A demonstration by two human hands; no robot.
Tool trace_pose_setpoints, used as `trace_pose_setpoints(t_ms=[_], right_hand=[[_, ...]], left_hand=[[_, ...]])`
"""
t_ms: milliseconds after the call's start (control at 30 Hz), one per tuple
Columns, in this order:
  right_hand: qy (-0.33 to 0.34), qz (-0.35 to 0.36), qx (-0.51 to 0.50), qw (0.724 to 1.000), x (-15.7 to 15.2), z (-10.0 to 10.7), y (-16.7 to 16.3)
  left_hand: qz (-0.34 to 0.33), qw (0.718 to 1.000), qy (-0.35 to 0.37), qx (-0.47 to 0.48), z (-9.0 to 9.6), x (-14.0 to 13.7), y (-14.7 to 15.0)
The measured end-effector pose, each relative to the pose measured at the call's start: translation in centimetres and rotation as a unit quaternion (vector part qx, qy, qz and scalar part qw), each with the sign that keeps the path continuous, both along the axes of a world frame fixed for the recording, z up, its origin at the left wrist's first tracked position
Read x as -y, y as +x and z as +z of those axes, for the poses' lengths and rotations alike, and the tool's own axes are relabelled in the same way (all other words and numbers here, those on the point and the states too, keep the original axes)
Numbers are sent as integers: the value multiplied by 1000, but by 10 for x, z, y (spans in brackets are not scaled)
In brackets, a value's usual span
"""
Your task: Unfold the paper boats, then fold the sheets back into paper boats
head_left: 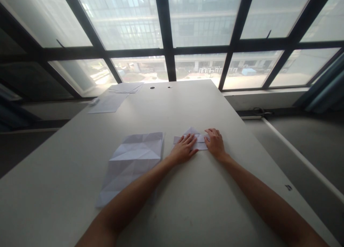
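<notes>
A small white folded paper point(200, 146) lies on the table near the middle, with a pointed flap at its top and a straight band across it. My left hand point(185, 146) rests flat on its left part, fingers stretched and slightly spread. At the paper's right end is my right hand point(215, 142), its fingers curved and the thumb and index finger around that end. My hands hide parts of the paper's band and its right edge. Left of it, a larger creased paper sheet point(137, 152) lies unfolded, partly covered by my left forearm.
The white table point(185, 107) stretches away to large framed windows point(199, 21). Several flat paper sheets point(107, 103) lie at its far left, beside a small whitish object point(94, 102). Two dark round holes are near the far edge. A white pipe point(301, 155) runs along the right.
</notes>
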State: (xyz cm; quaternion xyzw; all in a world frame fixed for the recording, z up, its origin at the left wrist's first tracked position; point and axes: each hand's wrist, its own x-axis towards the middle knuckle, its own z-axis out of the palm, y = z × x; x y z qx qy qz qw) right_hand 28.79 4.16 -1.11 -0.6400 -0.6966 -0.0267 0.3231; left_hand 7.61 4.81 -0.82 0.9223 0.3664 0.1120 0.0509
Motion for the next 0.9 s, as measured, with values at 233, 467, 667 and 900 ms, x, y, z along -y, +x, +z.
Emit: trace_pose_setpoints(t_ms=[233, 467, 667, 900], right_hand=[[-24, 187, 10, 982, 19, 2, -32], [-145, 203, 78, 965, 23, -9, -43], [-152, 162, 98, 970, 20, -10, -38], [-172, 89, 121, 974, 15, -14, -21]], left_hand=[[11, 1000, 4, -19, -1, 0, 1], [8, 999, 0, -33, -2, 0, 0], [37, 999, -14, -34, -1, 1, 1], [127, 992, -4, -10, -6, 7, -2]])
